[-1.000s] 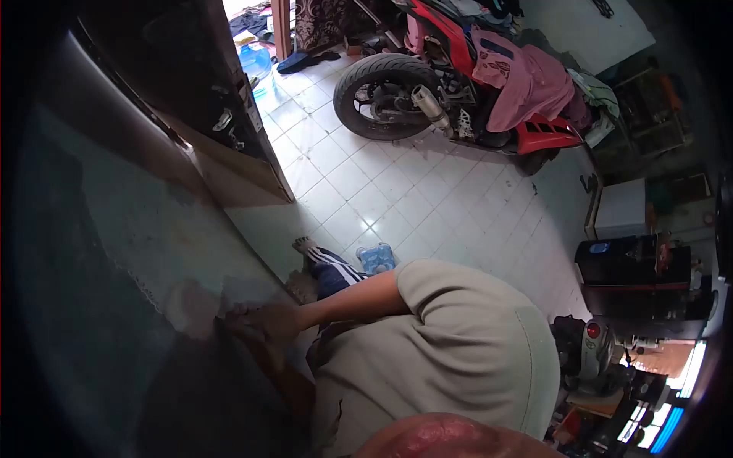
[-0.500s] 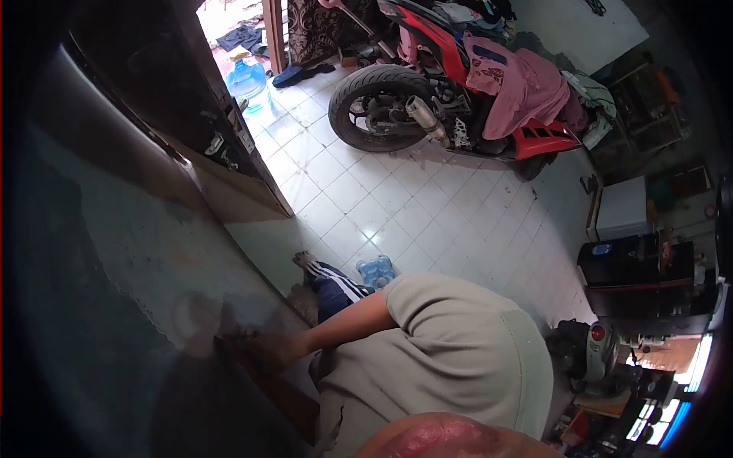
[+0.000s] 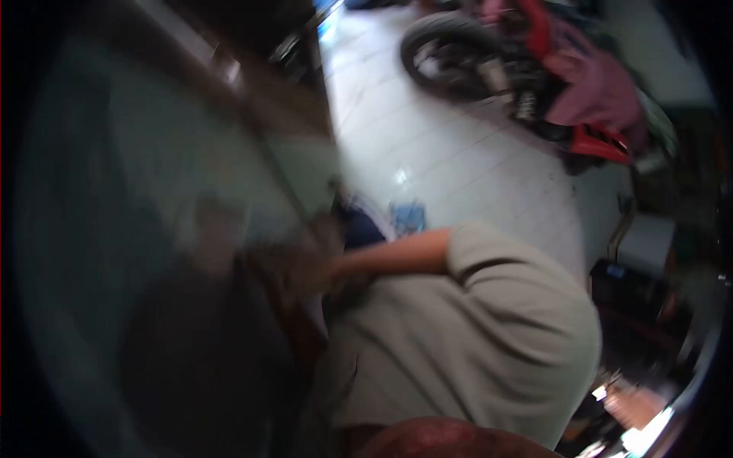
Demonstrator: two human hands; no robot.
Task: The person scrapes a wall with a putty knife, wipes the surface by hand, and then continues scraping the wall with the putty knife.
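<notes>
Both of my hands are together in shadow beside the green wall, at the left of the view. My right hand lies at the end of the bare forearm that reaches out of the light olive shirt. Close to it is my left hand, dark and smeared, with its forearm running down and to the right. Motion blur and shadow hide the fingers of both hands, and nothing held can be made out. Dark blue trousers with white stripes show just beyond the right forearm.
A blue plastic object is on the white tiled floor near the trousers. A red motorcycle draped with a pink cloth stands at the upper right. The dark door is at the upper left, and a white box is at the right.
The whole view has shifted and blurred: floor, motorcycle and trousers now sit higher and further right. My hands appear higher too, still together beside the wall.
</notes>
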